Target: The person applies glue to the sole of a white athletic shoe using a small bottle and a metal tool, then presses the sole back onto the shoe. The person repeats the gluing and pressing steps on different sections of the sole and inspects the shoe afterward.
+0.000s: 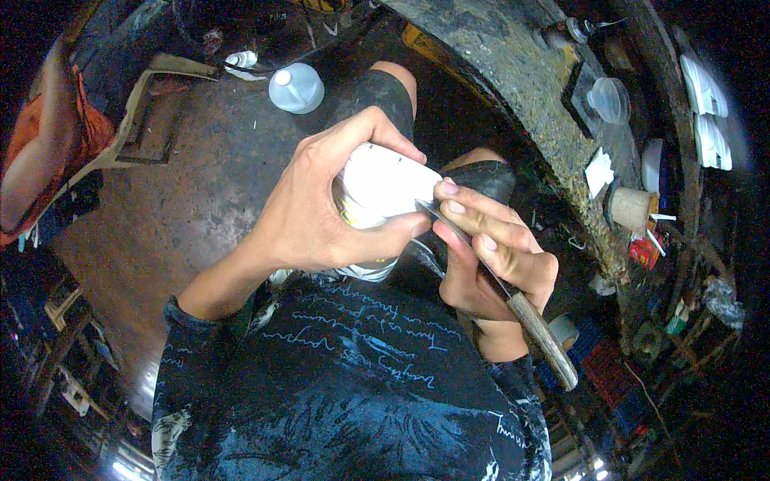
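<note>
My left hand (309, 204) is wrapped round a white, rounded piece (389, 178), with its thumb along the near side and its fingers over the far side. The top face of the piece is smooth, with small dark marks; yellow markings show on its side beside my palm. What the piece is made of I cannot tell. In my right hand (505, 260) is a slim knife (541, 337) with a worn wooden handle slanting down to the right. The blade's tip meets the right edge of the white piece, close to my left thumb. My right fingertips rest at that edge too.
A translucent plastic jug (297, 88) stands ahead, left of my knee. Along the right runs a rough, stained bench (513, 72) carrying a clear round container (609, 100), white paper (599, 172) and a beige cup (632, 210). At far left is another person in orange clothing (88, 120).
</note>
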